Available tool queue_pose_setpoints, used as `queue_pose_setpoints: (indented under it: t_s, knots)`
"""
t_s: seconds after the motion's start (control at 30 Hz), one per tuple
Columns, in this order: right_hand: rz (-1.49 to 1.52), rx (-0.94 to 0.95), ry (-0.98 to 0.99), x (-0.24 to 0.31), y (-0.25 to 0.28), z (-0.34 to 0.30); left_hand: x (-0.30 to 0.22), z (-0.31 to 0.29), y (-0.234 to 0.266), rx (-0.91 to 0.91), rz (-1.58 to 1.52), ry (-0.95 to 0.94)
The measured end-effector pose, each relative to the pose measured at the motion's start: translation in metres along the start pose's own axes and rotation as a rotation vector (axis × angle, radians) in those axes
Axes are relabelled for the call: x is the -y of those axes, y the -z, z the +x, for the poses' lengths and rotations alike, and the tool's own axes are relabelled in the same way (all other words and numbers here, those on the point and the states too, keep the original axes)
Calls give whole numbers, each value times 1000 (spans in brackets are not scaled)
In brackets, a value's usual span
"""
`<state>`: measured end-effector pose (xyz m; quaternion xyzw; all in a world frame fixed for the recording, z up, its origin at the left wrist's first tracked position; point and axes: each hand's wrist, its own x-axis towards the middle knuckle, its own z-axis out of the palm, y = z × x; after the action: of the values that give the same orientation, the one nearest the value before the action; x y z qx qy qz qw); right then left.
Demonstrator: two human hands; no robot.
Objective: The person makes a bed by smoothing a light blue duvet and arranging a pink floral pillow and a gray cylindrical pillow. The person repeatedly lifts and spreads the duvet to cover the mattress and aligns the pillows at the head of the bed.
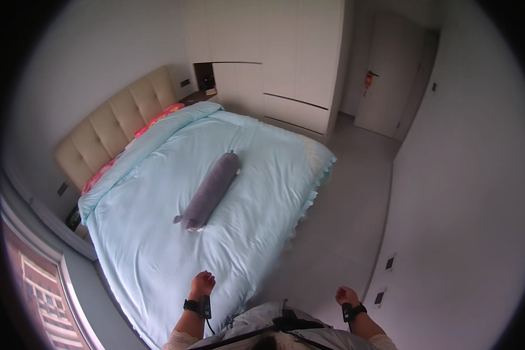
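Showing curled at 7 o'clock against the pale blue quilt (151, 251), the left grip (203, 283) has nothing visible in it. The right grip (346, 295), at 5 o'clock over the grey floor (344, 198), is curled too, with nothing visible in it. Whether the fingers of either are fully together I cannot tell at this size. The plush (211, 192) lies on the quilt, toward 8 o'clock from the middle of the view, well apart from both.

As far as it shows, the quilt is already spread, its upper end folded near the headboard (114, 119) at 10 o'clock, and the plush is laid down. What is left, I judge, is little: long creases cross the cloth.

The quilt looks thin and smooth, with a frill (310, 198) at 4 o'clock. The plush is a grey-purple cylinder, soft-looking, with small tabs at its 7 o'clock end. The headboard is cream, padded and tufted; red patterned pillows (158, 119) peek out beside it.
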<state>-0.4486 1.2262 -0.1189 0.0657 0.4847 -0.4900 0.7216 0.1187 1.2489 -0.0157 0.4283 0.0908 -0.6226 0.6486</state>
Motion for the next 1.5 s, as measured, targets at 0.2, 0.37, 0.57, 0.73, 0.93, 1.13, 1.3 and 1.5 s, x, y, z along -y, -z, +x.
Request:
queue_pose_setpoints:
  t_s: [0.2,0.37,0.57,0.73,0.93,1.13,1.3,1.5]
  knots:
    - [115,-64,14,17,23,-17,32,32,-59,44,104,84]
    - [211,-63,-8,23,40,-19,58,65,-105,53,169,174]
    - [283,-67,-8,46,46,-2,84,124,-154,111,213,251]
    - [330,-157,-23,81,20,34,94,186,-193,140,204,265]
    - [294,-207,-2,127,-32,73,77,245,-233,53,175,268]
    - [235,-126,22,162,-76,104,67,283,-272,-4,199,265]
    - [179,-181,11,179,-93,121,76,302,-292,6,204,308]
    - [165,-139,-55,233,-103,168,88,317,-312,-57,153,298]
